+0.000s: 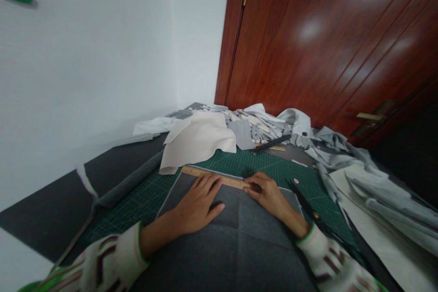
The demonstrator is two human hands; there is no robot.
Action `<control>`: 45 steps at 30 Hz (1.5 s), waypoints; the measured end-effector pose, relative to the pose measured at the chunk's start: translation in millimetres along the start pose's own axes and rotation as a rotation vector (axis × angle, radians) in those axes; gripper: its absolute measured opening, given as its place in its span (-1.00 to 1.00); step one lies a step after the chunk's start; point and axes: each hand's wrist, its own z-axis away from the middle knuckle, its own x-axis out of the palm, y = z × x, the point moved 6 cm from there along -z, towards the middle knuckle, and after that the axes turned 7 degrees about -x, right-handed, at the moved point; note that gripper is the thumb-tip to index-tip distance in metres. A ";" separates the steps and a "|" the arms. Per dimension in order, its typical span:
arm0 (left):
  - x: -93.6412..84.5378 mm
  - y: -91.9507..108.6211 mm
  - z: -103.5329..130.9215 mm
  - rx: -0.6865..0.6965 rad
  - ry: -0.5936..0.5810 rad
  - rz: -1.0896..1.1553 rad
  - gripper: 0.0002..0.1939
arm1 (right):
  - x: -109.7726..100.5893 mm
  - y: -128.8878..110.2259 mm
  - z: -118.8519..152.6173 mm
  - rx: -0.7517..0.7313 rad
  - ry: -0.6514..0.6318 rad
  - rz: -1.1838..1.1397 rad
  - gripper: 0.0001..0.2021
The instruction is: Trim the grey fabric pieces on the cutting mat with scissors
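Note:
A wooden ruler lies across the far part of a dark grey fabric piece, close to its far edge. My left hand rests flat on the fabric, its fingertips on the ruler's middle and its thumb stretched out to the side. At the ruler's right part, my right hand is closed, with index finger and thumb on opposite long edges of the ruler. The space under its palm is in shadow, so anything else there is hidden. A pale line runs along the fabric's far edge.
A green cutting mat lies beneath the fabric. Black-handled scissors are right of my right hand. Beyond the ruler lie cream fabric and heaped scraps. A grey roll is at left, pale cloth at right.

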 end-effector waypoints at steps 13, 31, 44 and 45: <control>-1.2 0.3 -2.3 -0.013 -0.018 -0.045 -0.39 | -1.9 -6.7 1.1 0.007 -0.009 0.101 -0.85; 0.5 0.4 -3.2 0.027 0.035 -0.060 -0.39 | -2.3 -9.0 1.5 0.025 0.011 0.187 -0.88; 0.9 0.8 -2.6 0.020 -0.003 -0.115 -0.37 | -3.1 -13.6 0.7 0.039 -0.010 0.230 -0.89; 0.8 0.8 -2.4 0.025 0.005 -0.114 -0.38 | -3.1 -13.7 0.9 0.039 -0.008 0.235 -0.89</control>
